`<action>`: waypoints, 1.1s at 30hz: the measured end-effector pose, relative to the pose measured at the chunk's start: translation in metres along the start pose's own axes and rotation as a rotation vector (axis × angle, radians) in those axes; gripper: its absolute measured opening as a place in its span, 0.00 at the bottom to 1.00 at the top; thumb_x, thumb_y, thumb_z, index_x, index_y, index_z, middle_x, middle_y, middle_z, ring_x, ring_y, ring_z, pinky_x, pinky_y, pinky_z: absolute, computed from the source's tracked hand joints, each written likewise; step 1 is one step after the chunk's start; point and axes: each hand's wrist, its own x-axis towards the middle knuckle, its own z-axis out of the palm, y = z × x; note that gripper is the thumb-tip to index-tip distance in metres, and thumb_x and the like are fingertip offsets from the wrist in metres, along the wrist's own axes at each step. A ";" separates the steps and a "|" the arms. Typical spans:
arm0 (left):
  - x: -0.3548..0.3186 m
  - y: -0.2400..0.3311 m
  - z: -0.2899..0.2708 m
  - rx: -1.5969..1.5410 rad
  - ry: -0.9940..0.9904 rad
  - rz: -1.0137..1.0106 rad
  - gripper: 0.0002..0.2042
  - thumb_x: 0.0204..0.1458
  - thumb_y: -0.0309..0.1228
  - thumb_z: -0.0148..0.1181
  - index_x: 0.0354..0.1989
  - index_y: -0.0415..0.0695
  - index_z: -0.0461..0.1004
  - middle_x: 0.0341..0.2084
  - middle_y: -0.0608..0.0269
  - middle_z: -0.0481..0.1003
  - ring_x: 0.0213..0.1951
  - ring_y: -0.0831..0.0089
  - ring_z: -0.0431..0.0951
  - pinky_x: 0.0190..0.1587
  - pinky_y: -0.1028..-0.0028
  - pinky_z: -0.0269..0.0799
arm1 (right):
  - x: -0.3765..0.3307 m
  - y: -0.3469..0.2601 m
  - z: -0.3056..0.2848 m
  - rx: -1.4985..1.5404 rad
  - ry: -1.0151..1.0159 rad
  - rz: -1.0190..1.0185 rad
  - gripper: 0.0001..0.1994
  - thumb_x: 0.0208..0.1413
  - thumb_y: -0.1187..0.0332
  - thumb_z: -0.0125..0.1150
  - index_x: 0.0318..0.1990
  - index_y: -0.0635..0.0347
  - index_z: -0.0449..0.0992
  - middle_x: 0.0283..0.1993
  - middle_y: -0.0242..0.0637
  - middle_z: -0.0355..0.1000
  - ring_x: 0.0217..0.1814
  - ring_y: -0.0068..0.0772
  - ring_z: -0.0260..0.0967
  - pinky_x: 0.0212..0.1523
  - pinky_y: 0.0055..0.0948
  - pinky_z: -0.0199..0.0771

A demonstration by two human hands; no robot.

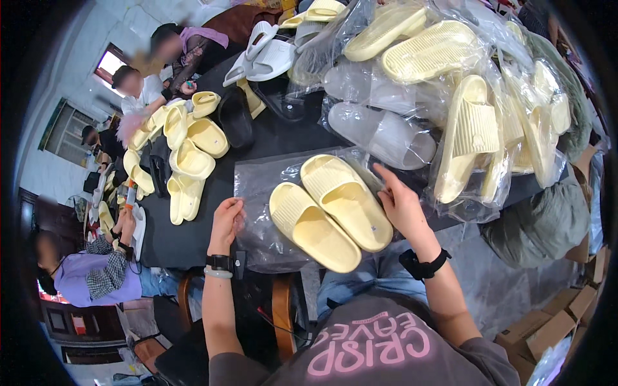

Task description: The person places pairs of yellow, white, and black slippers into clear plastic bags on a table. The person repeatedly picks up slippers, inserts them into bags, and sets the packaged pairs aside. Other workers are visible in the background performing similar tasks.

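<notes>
- Slippers, pale yellow, a pair (331,209), lying side by side, soles down, on a clear plastic bag (257,186) spread over the black table (183,241), midway between both hands.
- At far left, another person's hand (125,222) at the table edge, beside loose yellow slippers (187,154) heaped on the table.
- Left hand (226,219): grip curled loosely, fingertips pinching or pressing the bag's left edge; cannot tell which; just left of the nearer slipper, not touching it.
- Right hand (400,204): grip open, fingers spread, index raised, resting at the bag's right edge, just beside the farther slipper; contact with the slipper unclear.
- Farther right, bagged yellow slippers (476,128) piled up, with bagged translucent white ones (386,132) beside them.
</notes>
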 end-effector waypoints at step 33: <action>-0.085 0.039 0.172 1.329 -0.035 0.563 0.22 0.59 0.42 0.55 0.56 0.40 0.69 0.37 0.45 0.70 0.40 0.48 0.74 0.43 0.59 0.71 | -0.030 0.005 0.010 -0.310 -0.031 -0.373 0.24 0.50 0.75 0.61 0.57 0.55 0.70 0.45 0.36 0.74 0.50 0.36 0.71 0.51 0.37 0.67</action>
